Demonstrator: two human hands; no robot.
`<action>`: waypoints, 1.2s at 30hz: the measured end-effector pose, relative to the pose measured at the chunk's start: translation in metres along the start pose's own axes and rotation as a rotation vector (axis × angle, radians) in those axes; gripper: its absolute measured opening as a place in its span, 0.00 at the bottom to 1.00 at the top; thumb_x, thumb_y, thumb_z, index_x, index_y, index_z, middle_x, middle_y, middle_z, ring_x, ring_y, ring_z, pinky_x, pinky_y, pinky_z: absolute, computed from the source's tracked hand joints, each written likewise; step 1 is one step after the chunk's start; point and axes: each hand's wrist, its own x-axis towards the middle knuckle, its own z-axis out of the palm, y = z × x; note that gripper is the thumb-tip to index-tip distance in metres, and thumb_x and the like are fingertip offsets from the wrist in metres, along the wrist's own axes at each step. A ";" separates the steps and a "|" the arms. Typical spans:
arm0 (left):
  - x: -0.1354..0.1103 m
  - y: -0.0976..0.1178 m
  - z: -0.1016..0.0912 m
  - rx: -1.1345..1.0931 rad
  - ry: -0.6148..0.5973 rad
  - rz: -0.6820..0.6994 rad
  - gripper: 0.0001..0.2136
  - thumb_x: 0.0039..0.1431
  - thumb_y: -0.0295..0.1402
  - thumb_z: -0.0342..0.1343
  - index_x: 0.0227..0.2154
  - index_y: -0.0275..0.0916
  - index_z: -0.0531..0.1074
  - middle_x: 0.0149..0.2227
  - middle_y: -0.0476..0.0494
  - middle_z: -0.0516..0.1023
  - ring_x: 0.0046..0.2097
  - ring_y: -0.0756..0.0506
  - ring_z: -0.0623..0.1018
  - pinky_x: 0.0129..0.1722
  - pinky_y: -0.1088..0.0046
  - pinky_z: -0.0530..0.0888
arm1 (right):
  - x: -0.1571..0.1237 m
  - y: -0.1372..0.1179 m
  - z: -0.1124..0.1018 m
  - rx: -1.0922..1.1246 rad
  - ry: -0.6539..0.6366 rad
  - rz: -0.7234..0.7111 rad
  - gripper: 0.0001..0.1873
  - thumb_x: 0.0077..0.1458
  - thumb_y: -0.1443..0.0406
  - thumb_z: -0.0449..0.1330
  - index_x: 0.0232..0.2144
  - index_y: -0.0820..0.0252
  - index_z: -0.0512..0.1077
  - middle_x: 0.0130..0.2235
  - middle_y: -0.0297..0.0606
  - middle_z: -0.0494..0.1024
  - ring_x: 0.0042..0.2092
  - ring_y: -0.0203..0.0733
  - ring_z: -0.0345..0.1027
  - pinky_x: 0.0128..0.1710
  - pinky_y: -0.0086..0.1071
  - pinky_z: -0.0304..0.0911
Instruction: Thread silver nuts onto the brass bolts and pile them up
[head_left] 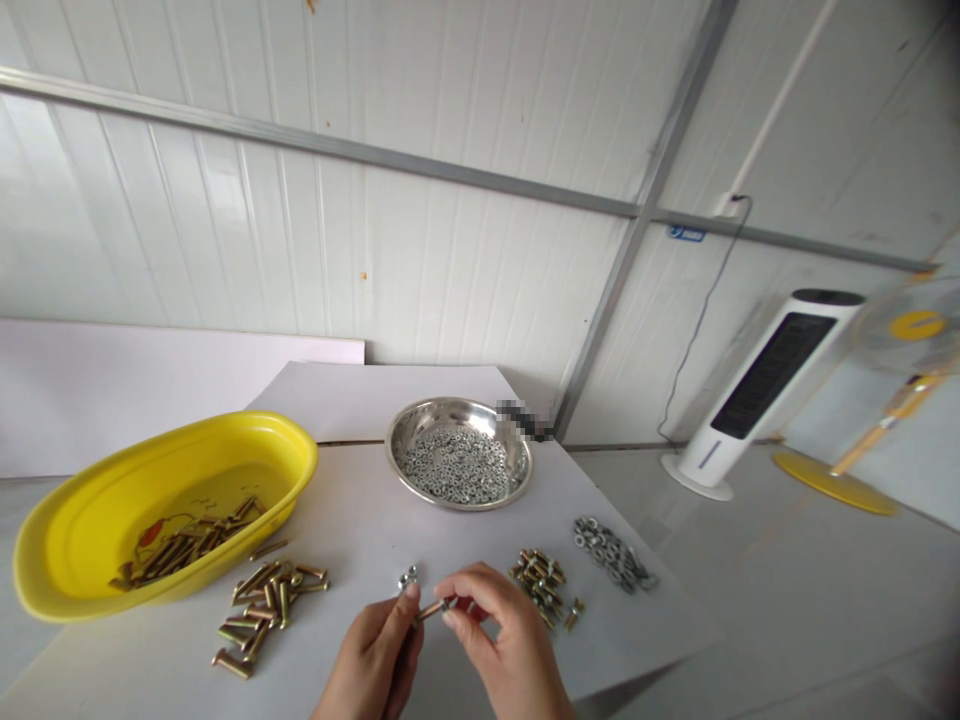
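Right now, a short brass bolt (430, 611) is pinched firmly between the left hand (371, 655) and right hand (510, 640), held above a white table (457, 535), between a bolt heap (266, 612) and a smaller heap (540, 586), with steel nuts (611, 555) beyond.

Both bare hands enter from the bottom edge of the frame, just left of centre, and are held close together without touching. The left hand (371, 655) stands with its thumb (409, 600) raised and pressed in a pinch against the fingers. The right hand (514, 645) reaches across from the lower right, its wrist angled inward and its fingers (469, 590) curled over toward the left thumb.
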 end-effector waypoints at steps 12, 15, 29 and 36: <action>-0.007 0.011 0.007 0.171 0.229 0.515 0.12 0.59 0.44 0.59 0.28 0.41 0.69 0.23 0.51 0.69 0.23 0.50 0.68 0.22 0.79 0.66 | 0.000 0.009 0.003 0.110 0.069 0.137 0.12 0.58 0.58 0.61 0.38 0.59 0.79 0.35 0.43 0.82 0.36 0.46 0.76 0.34 0.31 0.68; -0.011 0.010 0.008 0.304 0.309 0.596 0.10 0.60 0.42 0.58 0.30 0.43 0.71 0.23 0.50 0.69 0.25 0.48 0.68 0.26 0.77 0.66 | -0.001 0.005 0.004 0.159 0.029 0.181 0.18 0.59 0.51 0.59 0.34 0.61 0.77 0.29 0.39 0.79 0.30 0.42 0.72 0.29 0.28 0.64; -0.013 0.018 0.007 0.294 0.265 0.482 0.13 0.62 0.45 0.54 0.28 0.42 0.69 0.21 0.51 0.70 0.22 0.49 0.69 0.23 0.78 0.66 | -0.001 0.002 0.001 0.235 0.032 0.139 0.16 0.54 0.55 0.65 0.41 0.58 0.75 0.37 0.41 0.80 0.34 0.42 0.73 0.31 0.29 0.67; -0.007 0.014 0.005 0.140 0.138 0.348 0.18 0.60 0.50 0.55 0.23 0.41 0.66 0.16 0.52 0.68 0.18 0.52 0.65 0.18 0.79 0.61 | -0.001 0.008 0.001 0.143 0.048 0.108 0.07 0.54 0.65 0.63 0.37 0.59 0.77 0.34 0.41 0.81 0.35 0.43 0.75 0.37 0.31 0.69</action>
